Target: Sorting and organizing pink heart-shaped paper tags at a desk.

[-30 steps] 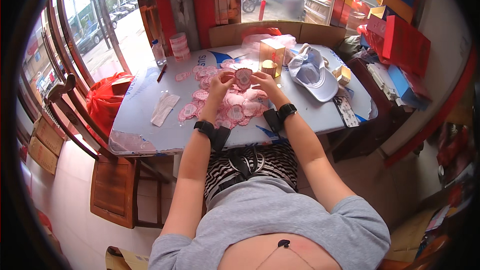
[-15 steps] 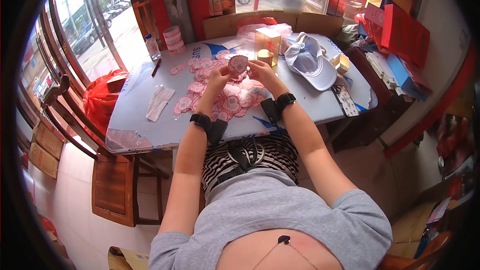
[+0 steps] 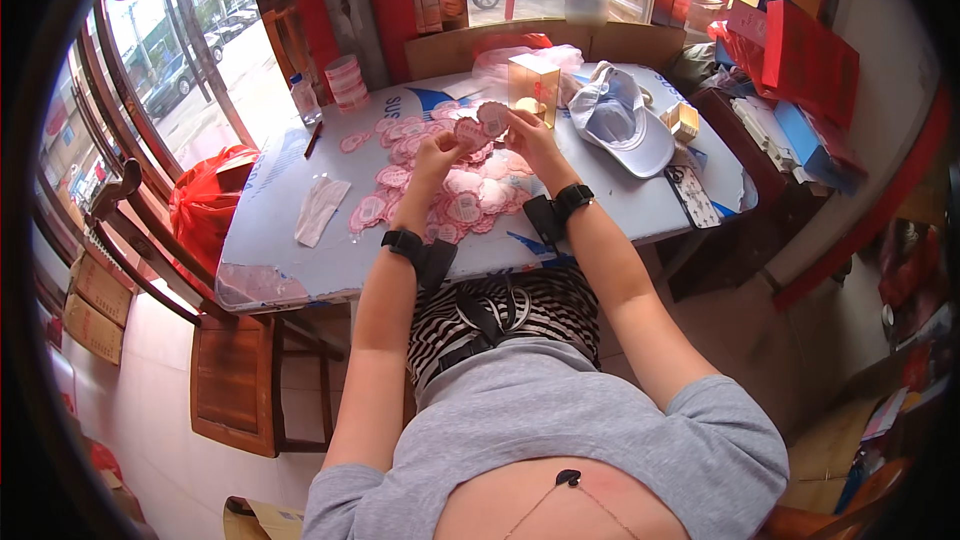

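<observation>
My left hand (image 3: 437, 154) pinches a round pink card with a scalloped edge (image 3: 468, 131). Just to its right, my right hand (image 3: 531, 136) grips a second scalloped card (image 3: 492, 118), and the two cards overlap or touch at their edges. Both hands are raised over a loose heap of similar pink cards (image 3: 462, 208) spread across the table's middle. Beyond my right hand stands a clear, gold-toned box (image 3: 535, 83), partly hidden by my fingers. Black bands circle both wrists.
On the table (image 3: 270, 220) lie a white cap (image 3: 622, 120), a patterned phone (image 3: 692, 196), a small gold box (image 3: 680, 122), a folded pale tissue (image 3: 322, 210) and a pen (image 3: 314, 138). A bottle (image 3: 304, 98) and pink rolls (image 3: 347, 83) stand far left. A wooden chair (image 3: 234, 380) sits left.
One card showed between both hands before; now two show side by side, the right one drawn up and to the right. The view has shifted slightly.
</observation>
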Demonstrator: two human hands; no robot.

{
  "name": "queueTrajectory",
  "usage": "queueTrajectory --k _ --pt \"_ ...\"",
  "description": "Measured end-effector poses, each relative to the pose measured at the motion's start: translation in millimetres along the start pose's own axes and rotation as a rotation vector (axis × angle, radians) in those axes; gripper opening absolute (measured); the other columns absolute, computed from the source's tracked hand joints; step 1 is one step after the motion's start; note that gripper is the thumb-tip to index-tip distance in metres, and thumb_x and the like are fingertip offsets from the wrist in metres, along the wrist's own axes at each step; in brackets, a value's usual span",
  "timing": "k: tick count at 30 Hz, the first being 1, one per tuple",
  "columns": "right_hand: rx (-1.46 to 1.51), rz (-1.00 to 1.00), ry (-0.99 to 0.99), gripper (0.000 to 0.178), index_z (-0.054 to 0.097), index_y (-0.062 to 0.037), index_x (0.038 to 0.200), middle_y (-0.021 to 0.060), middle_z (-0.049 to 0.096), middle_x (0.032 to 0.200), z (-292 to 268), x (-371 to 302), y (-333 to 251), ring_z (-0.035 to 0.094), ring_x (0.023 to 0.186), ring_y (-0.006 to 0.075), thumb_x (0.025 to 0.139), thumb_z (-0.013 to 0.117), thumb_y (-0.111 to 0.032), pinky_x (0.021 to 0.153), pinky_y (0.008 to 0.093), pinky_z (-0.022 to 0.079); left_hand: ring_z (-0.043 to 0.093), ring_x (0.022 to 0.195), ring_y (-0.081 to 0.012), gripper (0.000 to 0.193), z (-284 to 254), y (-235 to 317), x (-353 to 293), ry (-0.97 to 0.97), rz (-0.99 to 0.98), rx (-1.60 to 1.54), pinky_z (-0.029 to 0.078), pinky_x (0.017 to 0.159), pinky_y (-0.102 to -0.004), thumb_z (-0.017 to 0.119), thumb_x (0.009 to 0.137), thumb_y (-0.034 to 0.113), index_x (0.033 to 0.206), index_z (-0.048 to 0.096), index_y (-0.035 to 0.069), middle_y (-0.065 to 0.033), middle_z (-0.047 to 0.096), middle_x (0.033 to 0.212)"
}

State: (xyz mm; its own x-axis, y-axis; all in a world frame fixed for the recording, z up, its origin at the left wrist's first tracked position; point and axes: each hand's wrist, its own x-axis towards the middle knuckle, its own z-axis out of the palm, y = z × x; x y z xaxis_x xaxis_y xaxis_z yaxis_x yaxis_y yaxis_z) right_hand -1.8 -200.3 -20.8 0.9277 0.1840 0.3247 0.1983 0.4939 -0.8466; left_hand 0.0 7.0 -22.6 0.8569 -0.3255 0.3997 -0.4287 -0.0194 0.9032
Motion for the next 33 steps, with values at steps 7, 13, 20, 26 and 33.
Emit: queueTrajectory --k 7,13,20,26,33 --pt "0.084 -0.042 -0.104 0.039 0.047 -0.0051 0.125 0.0099 0.052 0.124 11.7 -11.3 -16.1 0.056 0.105 0.0232 0.091 0.051 -0.023 0.081 0.0331 0.048 0.065 0.076 -0.0158 0.022 0.7 -5.9 4.8 0.097 -0.023 -0.141 0.052 0.068 -0.0252 0.061 0.085 0.016 0.097 0.061 -0.003 -0.0107 0.066 0.091" --pt "0.046 0.045 -0.269 0.056 0.030 -0.0042 0.139 0.0097 0.035 0.141 28.5 -17.7 -16.8 0.048 0.119 0.0261 0.087 0.050 -0.013 0.096 0.0354 0.042 0.062 0.088 -0.0172 0.022 -6.2 -7.2 8.5 0.293 -0.171 -0.363 0.051 0.075 -0.0268 0.053 0.089 0.016 0.104 0.059 0.000 -0.0098 0.064 0.099" --pt "-0.069 0.194 -0.328 0.048 0.032 0.0018 0.136 0.0141 0.040 0.136 31.8 -17.3 -10.0 0.055 0.110 0.0292 0.091 0.041 -0.010 0.094 0.0342 0.043 0.061 0.095 -0.0173 0.024 -2.0 1.0 2.7 0.133 -0.186 -0.388 0.048 0.081 -0.0265 0.049 0.093 0.019 0.107 0.057 0.002 -0.0090 0.063 0.101" --pt "-0.140 0.130 -0.367 0.045 0.037 0.0017 0.134 0.0151 0.050 0.125 26.7 -14.9 -7.2 0.060 0.101 0.0259 0.092 0.043 -0.012 0.090 0.0337 0.046 0.065 0.081 -0.0173 0.027 -0.8 4.2 4.4 0.198 -0.206 -0.303 0.051 0.071 -0.0254 0.055 0.090 0.025 0.101 0.061 0.001 -0.0095 0.066 0.090" --pt "-0.161 0.059 -0.070 0.037 0.050 -0.0021 0.117 0.0030 0.056 0.081 10.9 -2.3 1.1 0.055 0.069 0.0106 0.091 0.053 -0.029 0.064 0.0232 0.047 0.065 0.080 -0.0176 0.030 -1.0 2.5 3.6 0.145 -0.149 -0.174 0.051 0.070 -0.0245 0.057 0.089 0.024 0.102 0.061 -0.003 -0.0103 0.066 0.090"
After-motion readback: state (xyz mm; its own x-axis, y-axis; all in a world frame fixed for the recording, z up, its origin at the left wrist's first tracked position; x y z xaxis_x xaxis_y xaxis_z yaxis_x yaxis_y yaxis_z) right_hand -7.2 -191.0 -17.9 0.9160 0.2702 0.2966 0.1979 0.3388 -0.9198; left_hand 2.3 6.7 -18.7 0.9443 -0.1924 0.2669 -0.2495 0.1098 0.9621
